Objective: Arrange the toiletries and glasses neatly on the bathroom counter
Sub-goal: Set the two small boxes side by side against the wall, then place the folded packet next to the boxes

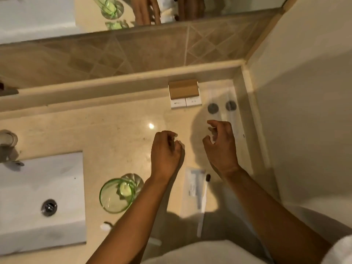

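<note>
My left hand (165, 151) hovers over the middle of the beige counter (106, 130), fingers curled in with nothing in them. My right hand (221, 143) is beside it, fingers loosely bent and empty, just above two clear wrapped packets with dark round ends (213, 108) (231, 106) that lie side by side near the right wall. A green glass (116, 195) stands under my left forearm, close to the sink. A wrapped toothbrush packet (196, 191) lies between my forearms. Two small white-and-brown boxes (184, 94) sit side by side against the back ledge.
A white sink (38, 197) with a drain fills the left side, with a faucet (7, 143) behind it. A mirror (57, 14) runs above the tiled backsplash. A wall (304, 111) closes off the counter on the right. A small white object (105, 226) lies near the front edge.
</note>
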